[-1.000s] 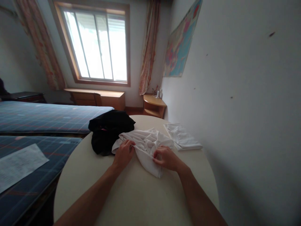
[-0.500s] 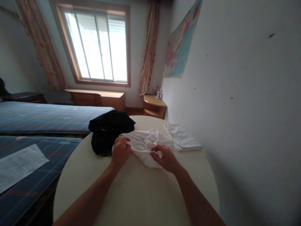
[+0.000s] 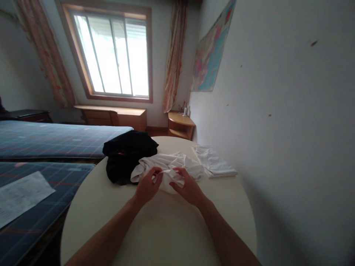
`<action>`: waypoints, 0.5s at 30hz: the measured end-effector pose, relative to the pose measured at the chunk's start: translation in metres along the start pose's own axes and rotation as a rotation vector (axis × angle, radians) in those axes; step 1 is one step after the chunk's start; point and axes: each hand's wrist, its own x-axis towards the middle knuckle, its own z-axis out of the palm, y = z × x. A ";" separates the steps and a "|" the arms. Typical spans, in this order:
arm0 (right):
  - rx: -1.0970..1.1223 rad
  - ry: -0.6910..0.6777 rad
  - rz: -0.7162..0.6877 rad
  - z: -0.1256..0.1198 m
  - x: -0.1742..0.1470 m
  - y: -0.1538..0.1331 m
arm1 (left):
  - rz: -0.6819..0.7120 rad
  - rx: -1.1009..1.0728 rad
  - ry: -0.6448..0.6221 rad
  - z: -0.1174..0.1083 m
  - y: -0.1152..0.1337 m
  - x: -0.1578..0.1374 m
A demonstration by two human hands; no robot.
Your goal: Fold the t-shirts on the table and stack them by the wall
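A crumpled white garment (image 3: 170, 161) lies on the round table (image 3: 166, 236) in front of me. My left hand (image 3: 149, 183) pinches its near edge between thumb and fingers. Close beside it, my right hand (image 3: 188, 187) has thumb and forefinger around a fold of the same fabric, with cloth showing in the gap between them. Left of the white garment, and touching it, is a bunched black garment (image 3: 124, 151). A folded white garment (image 3: 215, 162) lies flat at the table's right edge.
Two plaid mattresses (image 3: 63, 138) are on the left, the nearer one with a printed sheet (image 3: 24, 195) on it. A wall (image 3: 291, 147) runs close along the right. Behind the table stand a corner shelf (image 3: 181, 120) and a desk (image 3: 130, 114) beneath the window.
Both hands have come closer together at the middle of the white garment's near edge. My left hand moved right and my right hand slightly left. The garment's left end now lies loose.
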 end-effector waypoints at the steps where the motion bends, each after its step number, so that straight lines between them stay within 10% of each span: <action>1: -0.029 -0.014 0.011 0.001 0.000 0.002 | -0.035 -0.007 0.037 -0.001 -0.002 0.001; 15: -0.133 -0.102 0.000 -0.003 0.001 0.000 | -0.141 -0.086 0.002 -0.002 0.005 0.006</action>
